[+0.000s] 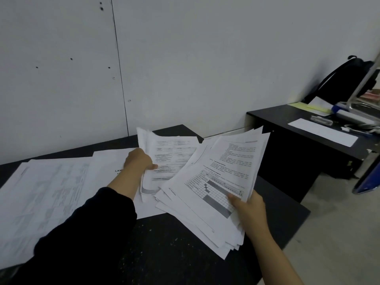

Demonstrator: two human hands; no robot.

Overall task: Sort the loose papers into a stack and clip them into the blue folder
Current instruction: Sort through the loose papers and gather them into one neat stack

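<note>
My right hand [247, 209] grips a thick, fanned bundle of printed papers [213, 182] by its near right edge, lifted over the black table [174, 249]. The top sheet shows text and a grey chart. My left hand [138, 160] is closed on a smaller curled sheaf of forms [166, 159] at the table's middle, its thumb on top. More loose sheets [45, 194] lie spread flat over the left half of the table. A blue object that may be the folder [368, 179] leans at the far right edge; I cannot tell for certain.
A second black desk [298, 153] stands to the right, carrying a white sheet [322, 131], yellow paper, small items and a black backpack [341, 79]. A grey wall runs close behind both tables. Pale floor shows at lower right.
</note>
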